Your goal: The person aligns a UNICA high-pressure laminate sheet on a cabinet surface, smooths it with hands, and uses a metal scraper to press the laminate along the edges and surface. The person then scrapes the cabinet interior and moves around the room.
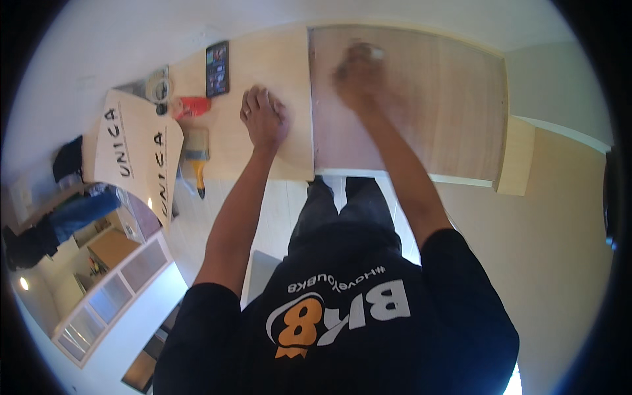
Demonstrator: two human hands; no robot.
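Observation:
My right hand (362,72) is over the far left part of a reddish-brown wood panel (434,105). Motion smears it, but the fingers look closed round something with a pale part at its far side; the kind cannot be made out. Left of the panel, my left hand (264,120) rests on a pale wood top (280,62), its fingers curled under. Whatever they may hold is hidden. Nearest to that hand are a dark phone (217,68), a crumpled-looking red item (191,106) and a wide paintbrush (198,155) with a yellow handle.
A roll of tape (158,87) sits by the far left edge. Large pale printed sheets (141,141) overhang the left side. A pale wood rim (517,155) borders the panel on the right, beside a wall. At lower left stands a cabinet with glazed panes (108,299).

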